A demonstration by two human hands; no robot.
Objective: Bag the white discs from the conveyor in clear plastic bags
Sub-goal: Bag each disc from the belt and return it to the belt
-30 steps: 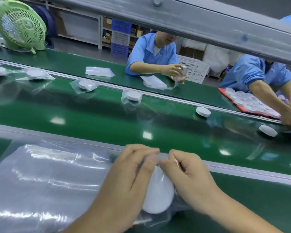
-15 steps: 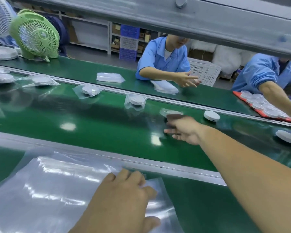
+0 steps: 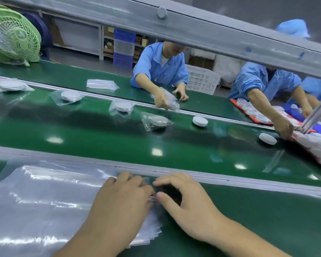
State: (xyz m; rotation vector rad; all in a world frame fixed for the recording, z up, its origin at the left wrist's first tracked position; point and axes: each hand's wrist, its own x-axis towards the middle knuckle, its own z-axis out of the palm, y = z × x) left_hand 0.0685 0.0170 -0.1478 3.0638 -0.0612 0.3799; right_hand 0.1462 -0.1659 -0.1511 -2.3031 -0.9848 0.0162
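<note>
Since the earlier frame the right hand (image 3: 185, 204) has come back from the belt (image 3: 100, 138) to the bottom centre, beside the left hand (image 3: 122, 197); the bagged disc (image 3: 158, 121) it reached toward now lies alone on the belt at mid-frame; the left hand lies on the stack of clear bags (image 3: 44, 201) at lower left, its fingertips bent down over the stack's right edge where a little plastic bunches, though whether they pinch it I cannot tell; the right hand arches over the green surface just beside that edge, thumb tip touching the plastic, fingers spread and grasping nothing; two bare discs (image 3: 200, 121) sit further right on the belt, well apart from both hands; more bagged ones trail toward the left; a green fan (image 3: 13, 36) stands at upper left; workers in blue (image 3: 161, 67) sit across the line.
</note>
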